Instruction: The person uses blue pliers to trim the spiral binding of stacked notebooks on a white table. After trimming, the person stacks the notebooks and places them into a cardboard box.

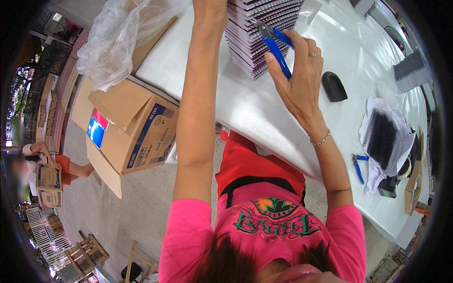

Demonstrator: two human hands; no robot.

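A tall stack of wire-bound notebooks (247, 40) stands on the white table, the dark coils along its edges facing me. My right hand (302, 78) grips a pair of blue-handled wire cutters (278, 51). Its handles are spread apart, and the metal jaws lie against the coils near the top of the stack, though I cannot tell if they bite a wire. My left arm stretches up beside the stack. Only the wrist end of my left hand (211, 7) shows at the upper edge; its fingers are out of the picture.
On the white table (269, 120) lie a black rounded object (334, 87), black binding coils (381, 137) on white paper, and second blue-handled cutters (359, 169). Another notebook stack (412, 70) stands far right. Left are an open cardboard box (141, 127), clear plastic (115, 45) and a person carrying cartons (49, 181).
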